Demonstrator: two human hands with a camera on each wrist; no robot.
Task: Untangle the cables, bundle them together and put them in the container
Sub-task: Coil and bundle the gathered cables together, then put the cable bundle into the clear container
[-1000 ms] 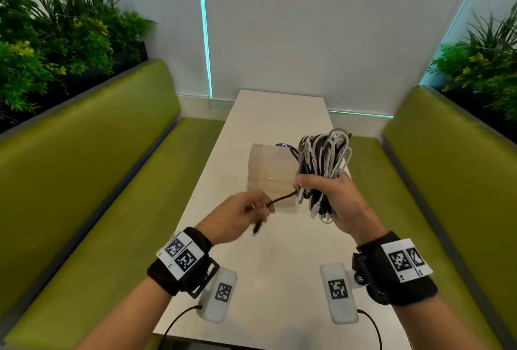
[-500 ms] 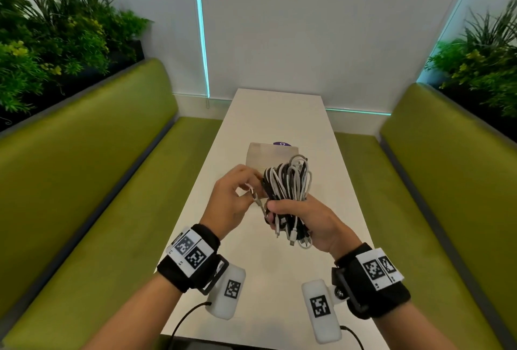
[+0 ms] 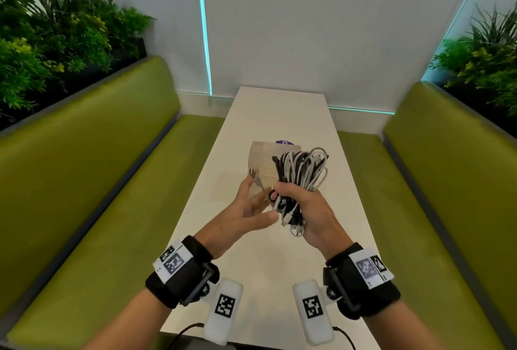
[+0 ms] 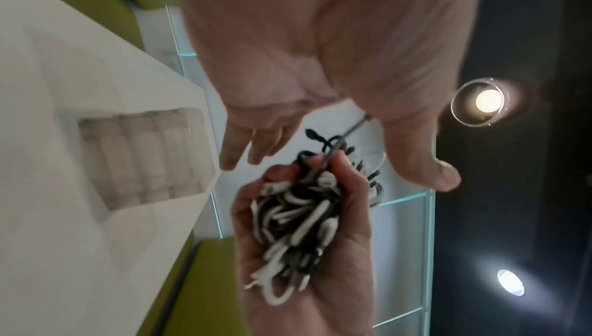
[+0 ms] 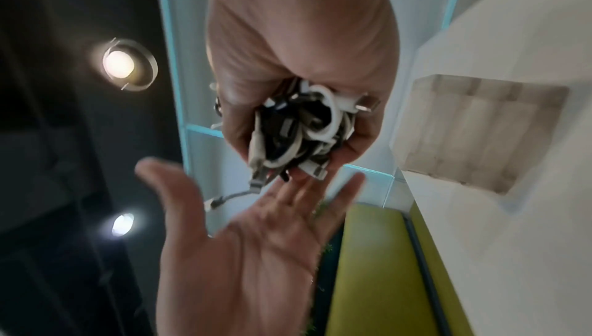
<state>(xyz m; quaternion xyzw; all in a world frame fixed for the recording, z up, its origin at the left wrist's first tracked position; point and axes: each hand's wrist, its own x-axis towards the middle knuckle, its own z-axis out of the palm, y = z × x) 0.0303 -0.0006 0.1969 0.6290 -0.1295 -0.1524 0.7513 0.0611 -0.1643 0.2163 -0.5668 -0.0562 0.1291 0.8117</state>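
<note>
My right hand (image 3: 298,204) grips a bundle of black and white cables (image 3: 300,172) in its fist, held upright above the white table (image 3: 279,109). Plug ends hang out below the fist. One loose grey cable end with a metal plug (image 3: 253,174) sticks out to the left, over the fingertips of my left hand (image 3: 250,210). That hand lies palm up with straight fingers just left of the bundle and holds nothing. The translucent container (image 3: 261,158) stands on the table right behind both hands. The wrist views show the same bundle (image 4: 298,217) (image 5: 298,129) and the container (image 4: 144,156) (image 5: 480,129).
Green benches run along the table's left (image 3: 112,182) and right (image 3: 419,196) sides, with plants (image 3: 50,42) behind them. A purple disc (image 3: 284,142) peeks out behind the container. A white wall closes the far end.
My left hand has let go of the cable end that it pinched and has opened palm up. The right hand brought the bundle nearer and lower, then lifted it a little.
</note>
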